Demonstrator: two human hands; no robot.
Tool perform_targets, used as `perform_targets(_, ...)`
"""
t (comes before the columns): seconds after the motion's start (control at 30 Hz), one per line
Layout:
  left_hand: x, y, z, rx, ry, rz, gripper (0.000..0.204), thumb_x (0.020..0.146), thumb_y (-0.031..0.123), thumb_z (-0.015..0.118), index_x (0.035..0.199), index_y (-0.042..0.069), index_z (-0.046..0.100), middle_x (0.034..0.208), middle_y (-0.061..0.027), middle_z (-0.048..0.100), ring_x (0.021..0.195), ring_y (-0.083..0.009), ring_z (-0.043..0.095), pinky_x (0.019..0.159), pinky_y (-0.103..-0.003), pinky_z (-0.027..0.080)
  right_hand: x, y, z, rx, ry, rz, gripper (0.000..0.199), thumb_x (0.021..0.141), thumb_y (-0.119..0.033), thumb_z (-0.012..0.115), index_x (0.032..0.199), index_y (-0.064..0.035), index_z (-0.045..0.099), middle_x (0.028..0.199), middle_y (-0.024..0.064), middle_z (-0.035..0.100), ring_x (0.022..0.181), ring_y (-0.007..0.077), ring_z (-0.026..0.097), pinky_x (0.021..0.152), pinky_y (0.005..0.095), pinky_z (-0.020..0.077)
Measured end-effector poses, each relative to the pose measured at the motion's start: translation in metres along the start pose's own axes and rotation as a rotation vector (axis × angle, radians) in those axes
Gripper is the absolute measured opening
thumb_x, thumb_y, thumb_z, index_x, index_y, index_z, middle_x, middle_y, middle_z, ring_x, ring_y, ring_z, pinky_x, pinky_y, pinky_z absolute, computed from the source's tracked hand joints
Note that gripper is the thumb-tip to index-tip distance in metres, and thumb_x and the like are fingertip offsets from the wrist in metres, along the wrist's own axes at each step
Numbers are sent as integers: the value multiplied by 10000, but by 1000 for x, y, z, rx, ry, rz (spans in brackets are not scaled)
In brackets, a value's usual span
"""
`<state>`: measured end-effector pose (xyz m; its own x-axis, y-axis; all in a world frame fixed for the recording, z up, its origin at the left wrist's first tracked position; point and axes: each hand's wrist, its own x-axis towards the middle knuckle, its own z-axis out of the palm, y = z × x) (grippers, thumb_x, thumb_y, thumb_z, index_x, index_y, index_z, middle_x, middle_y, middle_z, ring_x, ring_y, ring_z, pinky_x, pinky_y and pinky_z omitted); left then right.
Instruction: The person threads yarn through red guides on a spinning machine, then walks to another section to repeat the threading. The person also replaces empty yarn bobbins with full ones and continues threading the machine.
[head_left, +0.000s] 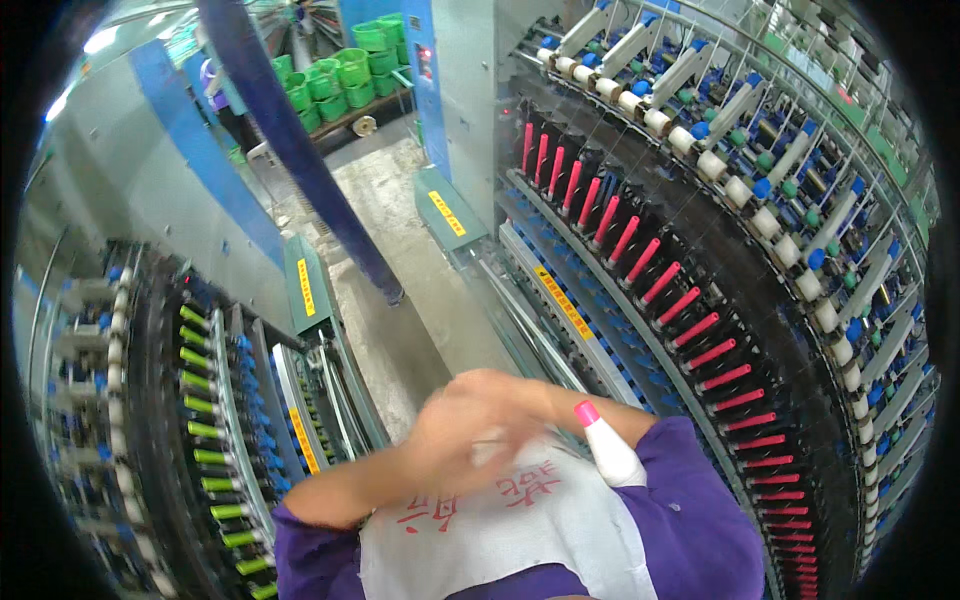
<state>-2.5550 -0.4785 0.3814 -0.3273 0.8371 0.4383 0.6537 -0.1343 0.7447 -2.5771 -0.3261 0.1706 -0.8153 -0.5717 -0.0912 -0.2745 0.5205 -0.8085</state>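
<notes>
Blur smears the grip: the bare left hand (445, 440) and bare right hand (485, 392) overlap over a white cloth apron (505, 550) with red lettering, and I can't tell whether the fingers are spread or pinching something. Taking the hands as dial centre, slim lime-green tubes (207, 430) line the frame at nine o'clock; a dark blue pole (300, 160) stands toward eleven. At three, a white yarn-wound bobbin with a pink tip (614, 452) leans inside the bent right arm. Slim pink tubes (697, 310) run past two. Should that elbow swing outward, the bobbin could lose its support and drop.
</notes>
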Motion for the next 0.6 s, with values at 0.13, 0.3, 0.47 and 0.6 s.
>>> perform_targets(0.13,91,-126,-14,-303,-314,-10,565,755,31,580,1293,45,408,1304,-127,444,1204,-274,428,996,-373,343,59,35,-72,173,187,135,283,834,-154,517,1074,-29,601,1054,163,617,980,297,585,853,381,449)
perform_targets(0.3,174,-224,-3,-918,-648,54,638,702,-68,523,1311,24,354,1251,-136,476,1219,-231,411,1029,-339,312,129,100,-151,291,337,185,269,843,-175,539,1054,-23,610,1007,147,643,911,250,612,800,345,473)
perform_targets(0.47,260,-324,-41,-1175,-777,-111,433,874,70,564,1272,32,398,1024,-86,614,1005,-191,568,898,-322,426,173,196,-255,324,790,334,227,839,-215,578,985,-52,639,877,67,670,814,169,616,737,330,477)
perform_targets(0.6,316,-371,-75,-825,-804,-152,223,925,186,483,1022,28,606,939,-59,628,879,-141,587,801,-276,451,177,246,-348,603,1456,485,179,884,-209,550,916,-48,621,754,16,583,645,100,548,614,239,462)
